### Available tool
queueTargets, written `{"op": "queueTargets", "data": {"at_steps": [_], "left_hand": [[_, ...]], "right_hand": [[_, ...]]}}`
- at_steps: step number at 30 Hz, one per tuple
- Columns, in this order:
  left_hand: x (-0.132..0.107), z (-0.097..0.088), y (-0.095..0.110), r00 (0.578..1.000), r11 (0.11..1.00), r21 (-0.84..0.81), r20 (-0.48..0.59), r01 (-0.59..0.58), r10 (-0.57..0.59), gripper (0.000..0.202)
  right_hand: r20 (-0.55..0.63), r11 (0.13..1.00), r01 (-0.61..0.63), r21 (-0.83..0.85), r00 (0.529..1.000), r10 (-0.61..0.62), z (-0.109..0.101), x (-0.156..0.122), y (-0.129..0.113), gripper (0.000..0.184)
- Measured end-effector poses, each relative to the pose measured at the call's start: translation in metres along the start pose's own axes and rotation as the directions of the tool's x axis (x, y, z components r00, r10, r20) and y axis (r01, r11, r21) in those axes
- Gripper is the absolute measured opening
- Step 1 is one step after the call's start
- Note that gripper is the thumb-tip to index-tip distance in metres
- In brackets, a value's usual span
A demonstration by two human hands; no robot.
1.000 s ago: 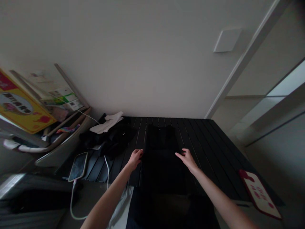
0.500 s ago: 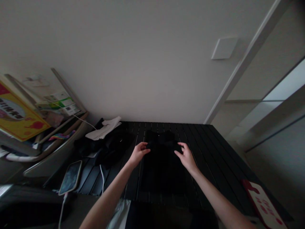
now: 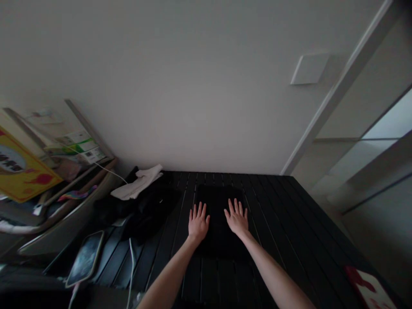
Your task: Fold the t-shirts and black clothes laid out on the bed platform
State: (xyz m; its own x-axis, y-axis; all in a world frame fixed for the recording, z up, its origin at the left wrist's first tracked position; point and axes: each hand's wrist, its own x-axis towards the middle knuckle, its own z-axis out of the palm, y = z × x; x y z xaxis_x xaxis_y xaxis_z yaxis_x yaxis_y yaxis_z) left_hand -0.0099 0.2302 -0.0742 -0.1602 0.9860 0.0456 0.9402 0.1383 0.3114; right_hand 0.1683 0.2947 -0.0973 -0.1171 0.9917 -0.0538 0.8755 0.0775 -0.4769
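A black piece of cloth [image 3: 217, 240], seemingly a folded garment, lies flat on the dark slatted table [image 3: 277, 214]. Its exact kind is hard to make out in the dim light. My left hand [image 3: 198, 223] rests palm down on its left side, fingers spread. On its right side my right hand [image 3: 237, 218] lies flat in the same way, fingers apart. Neither hand grips anything. Left of them is a heap of black clothing [image 3: 148, 210] with a white cloth [image 3: 138, 183] on top.
At the table's front left lies a phone [image 3: 85, 258] with a white cable [image 3: 131, 270] nearby. A cluttered chair-like frame [image 3: 64, 214] holds a yellow box [image 3: 25, 167]. A red and white card [image 3: 370, 287] sits at the front right. The wall [image 3: 206, 107] borders the table's back.
Both hands have let go of the cloth's upper side edges and moved inward and nearer to me, now flat on it. The cloth's top edge looks smoother. The view has tilted up slightly.
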Motion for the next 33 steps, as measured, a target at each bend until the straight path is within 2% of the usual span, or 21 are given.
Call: {"op": "queueTargets", "data": {"at_steps": [3, 5, 7, 10, 12, 15, 17, 19, 22, 25, 29, 33], "left_hand": [[-0.004, 0.006, -0.004, 1.0, 0.992, 0.126, -0.01, -0.014, 0.015, 0.056], [-0.004, 0.003, -0.004, 1.0, 0.993, 0.117, -0.015, -0.006, 0.008, 0.054], [-0.007, 0.0, -0.003, 0.997, 0.996, 0.071, -0.055, 0.055, -0.051, 0.051], [-0.017, -0.002, -0.003, 0.967, 0.973, -0.069, -0.119, 0.219, -0.226, 0.048], [-0.022, -0.005, -0.003, 0.948, 0.934, -0.232, -0.103, 0.272, -0.301, 0.048], [-0.021, -0.012, -0.002, 0.942, 0.814, -0.508, -0.019, 0.281, -0.336, 0.054], [-0.017, -0.017, 0.002, 0.944, 0.749, -0.602, 0.029, 0.278, -0.328, 0.061], [-0.013, -0.02, 0.01, 0.957, 0.727, -0.639, 0.052, 0.251, -0.284, 0.069], [-0.009, -0.019, 0.03, 0.978, 0.688, -0.703, 0.058, 0.181, -0.198, 0.078], [-0.005, -0.014, 0.061, 0.993, 0.644, -0.758, 0.044, 0.105, -0.11, 0.08], [0.007, -0.011, 0.118, 1.0, 0.587, -0.81, 0.006, -0.008, 0.022, 0.081], [0.025, -0.011, 0.182, 0.981, 0.499, -0.859, -0.021, -0.116, 0.192, 0.084]], "right_hand": [[0.011, 0.998, -0.008, -0.065, 1.0, 0.009, 0.004, 0.002, 0.002, 0.06], [-0.004, 0.995, -0.021, -0.093, 1.0, 0.02, 0.0, 0.003, 0.002, 0.059], [-0.054, 0.991, -0.075, -0.115, 0.996, 0.069, -0.007, -0.001, 0.002, 0.059], [-0.142, 0.967, -0.225, -0.118, 0.968, 0.208, -0.015, -0.014, 0.005, 0.059], [-0.155, 0.951, -0.291, -0.101, 0.949, 0.273, -0.02, -0.021, 0.008, 0.054], [-0.113, 0.953, -0.294, -0.07, 0.952, 0.285, -0.027, -0.023, 0.013, 0.041], [-0.077, 0.961, -0.27, -0.054, 0.961, 0.266, -0.034, -0.02, 0.016, 0.033], [-0.061, 0.969, -0.244, -0.047, 0.969, 0.241, -0.043, -0.016, 0.018, 0.028], [-0.089, 0.976, -0.209, -0.059, 0.975, 0.203, -0.063, -0.011, 0.021, 0.028], [-0.152, 0.98, -0.173, -0.095, 0.976, 0.157, -0.09, -0.008, 0.025, 0.028], [-0.256, 0.974, -0.142, -0.177, 0.962, 0.094, -0.136, -0.007, 0.04, 0.026], [-0.38, 0.946, -0.195, -0.26, 0.921, 0.086, -0.19, -0.004, 0.073, 0.028]]}}
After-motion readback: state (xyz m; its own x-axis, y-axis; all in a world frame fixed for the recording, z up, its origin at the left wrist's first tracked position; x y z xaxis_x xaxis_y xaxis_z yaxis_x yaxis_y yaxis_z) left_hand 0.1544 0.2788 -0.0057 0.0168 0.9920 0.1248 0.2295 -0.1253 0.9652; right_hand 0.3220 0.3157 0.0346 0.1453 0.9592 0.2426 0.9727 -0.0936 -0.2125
